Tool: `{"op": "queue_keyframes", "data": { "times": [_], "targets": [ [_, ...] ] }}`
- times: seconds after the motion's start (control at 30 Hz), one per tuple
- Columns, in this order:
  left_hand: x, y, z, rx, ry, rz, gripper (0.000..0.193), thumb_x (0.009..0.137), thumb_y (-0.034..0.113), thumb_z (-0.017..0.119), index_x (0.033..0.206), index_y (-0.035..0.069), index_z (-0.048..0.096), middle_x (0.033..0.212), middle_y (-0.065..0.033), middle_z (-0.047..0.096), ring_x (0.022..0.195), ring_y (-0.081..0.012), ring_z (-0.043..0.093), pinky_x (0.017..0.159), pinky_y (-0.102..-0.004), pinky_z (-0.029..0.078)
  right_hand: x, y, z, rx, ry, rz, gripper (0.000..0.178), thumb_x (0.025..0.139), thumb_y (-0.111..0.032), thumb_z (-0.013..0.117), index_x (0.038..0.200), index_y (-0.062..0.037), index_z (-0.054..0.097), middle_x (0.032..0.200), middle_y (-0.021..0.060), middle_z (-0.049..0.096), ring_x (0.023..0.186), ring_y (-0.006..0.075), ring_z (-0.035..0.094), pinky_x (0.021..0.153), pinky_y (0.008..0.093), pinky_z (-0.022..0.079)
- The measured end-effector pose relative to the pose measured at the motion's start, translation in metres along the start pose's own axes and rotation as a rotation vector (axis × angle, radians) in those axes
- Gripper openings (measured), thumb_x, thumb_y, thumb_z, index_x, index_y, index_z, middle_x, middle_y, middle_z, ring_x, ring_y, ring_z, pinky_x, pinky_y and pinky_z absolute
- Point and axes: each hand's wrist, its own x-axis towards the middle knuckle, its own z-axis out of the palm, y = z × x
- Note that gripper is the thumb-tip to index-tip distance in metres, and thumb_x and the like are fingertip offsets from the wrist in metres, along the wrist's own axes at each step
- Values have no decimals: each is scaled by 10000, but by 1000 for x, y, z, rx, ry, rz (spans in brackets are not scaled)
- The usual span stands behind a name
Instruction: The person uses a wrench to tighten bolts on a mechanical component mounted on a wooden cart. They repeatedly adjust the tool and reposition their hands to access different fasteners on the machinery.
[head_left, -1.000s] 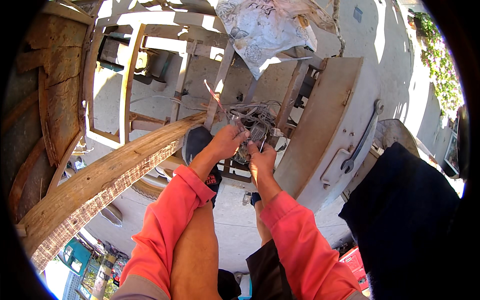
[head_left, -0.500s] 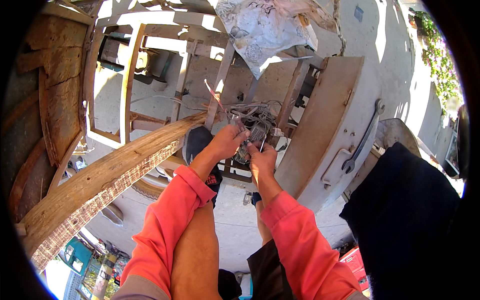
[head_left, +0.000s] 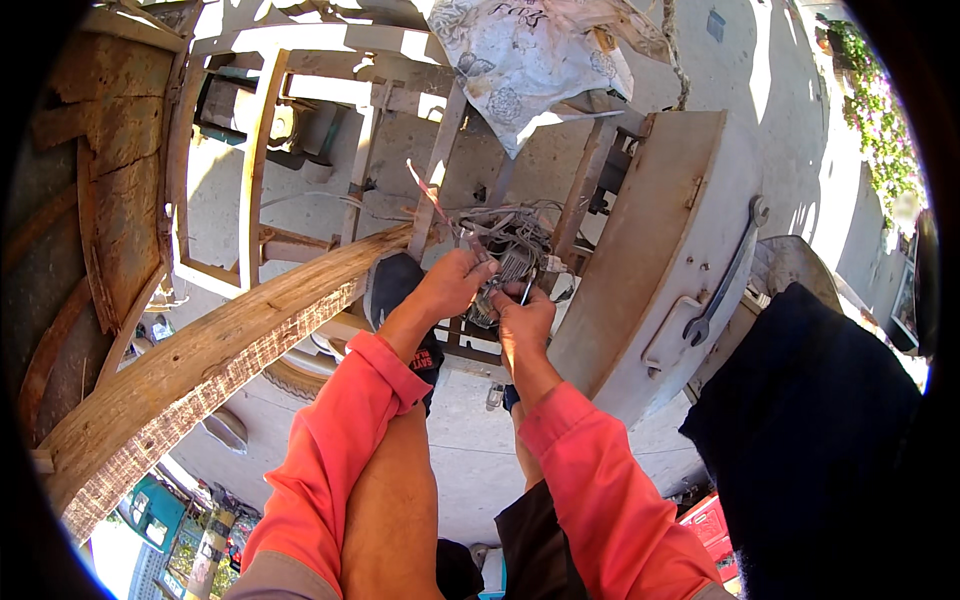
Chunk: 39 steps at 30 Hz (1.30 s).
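Both my hands are close together over a small finned engine-like part [head_left: 514, 266] set in the metal frame. A tangle of grey wires [head_left: 515, 222] lies over and behind it. My left hand [head_left: 462, 281] is closed at the part's left side, thumb and fingers pinched on something small; a pale, clear-looking piece [head_left: 470, 240] shows just past its fingertips. Slightly nearer and to the right, my right hand [head_left: 525, 314] is closed around a thin shiny metal rod [head_left: 527, 291], whose lower end is hidden in the fingers. What the rod touches is too small to tell.
A rough wooden beam [head_left: 230, 350] slants in from the left to beside my foot. At right stands a grey metal box [head_left: 650, 250] with a large wrench [head_left: 725, 275] on its outer face. A patterned cloth [head_left: 530, 70] drapes over the far frame bars [head_left: 260, 150].
Very little differs: the rod tilts slightly in my right hand, which has shifted only a touch. My left hand stays in place.
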Motion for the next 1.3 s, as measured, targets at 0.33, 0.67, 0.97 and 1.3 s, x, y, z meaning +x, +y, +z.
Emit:
{"op": "queue_keyframes", "data": {
  "times": [0.33,0.67,0.97,1.3],
  "targets": [
    [6,-15,0,52,-49,-53,251,960,234,552,1018,19,668,779,-25,586,741,-124,495,693,-309,420,-72,-109,-38,-414,-88,-325,182,835,-128,702,832,32,616,635,20,566,563,62,480,509,242,392],
    [3,-2,2,-100,-36,37,172,900,130,607,989,-6,663,765,-15,599,712,-111,520,664,-306,435,-14,-177,-141,-665,379,-736,100,848,-47,662,868,33,606,657,-19,532,580,53,445,522,229,391],
    [4,-11,4,-178,-36,13,170,851,17,645,1016,-20,646,796,-7,616,710,-85,551,648,-267,452,-53,-160,-92,-395,219,-566,172,831,-79,676,795,11,533,652,-37,487,565,49,400,513,220,346],
    [4,-9,4,-210,15,17,165,803,15,669,962,-21,651,740,16,605,643,-57,527,572,-241,416,-2,-37,-14,-496,36,-76,260,805,-209,676,768,48,679,685,152,663,645,237,626,664,375,478]
  ]
}}
